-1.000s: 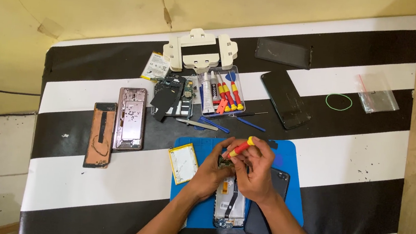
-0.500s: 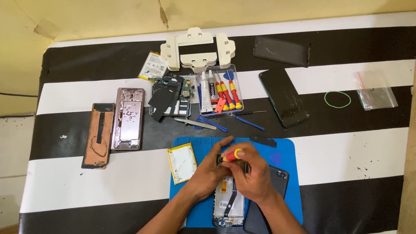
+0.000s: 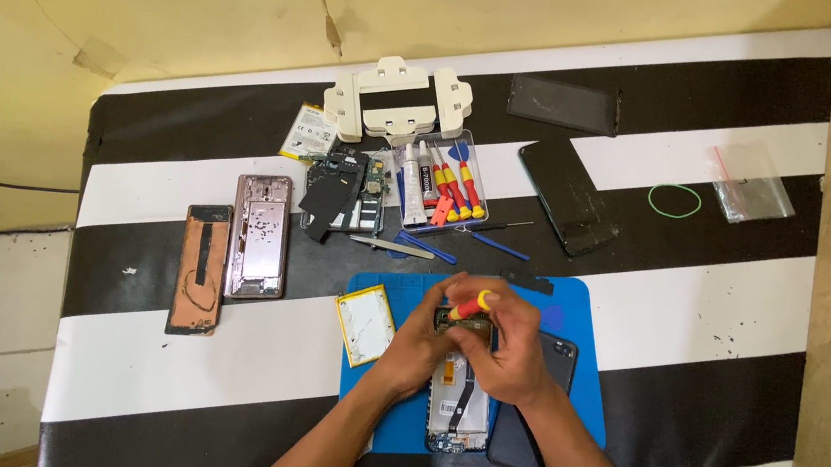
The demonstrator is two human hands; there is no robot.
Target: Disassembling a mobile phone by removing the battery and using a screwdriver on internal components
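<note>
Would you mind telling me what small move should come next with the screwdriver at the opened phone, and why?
Probably keep the tip seated and turn the red and yellow screwdriver gently. The right hand holds it at the top end of the opened phone, while the left hand steadies that phone on the blue mat. The screw itself is hidden by the fingers.

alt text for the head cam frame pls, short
Seen from above, a person's right hand holds a red and yellow screwdriver over an opened phone on a blue mat, while the left hand steadies the phone. Other phone parts and a tool tray lie on a black-and-white striped table.
</note>
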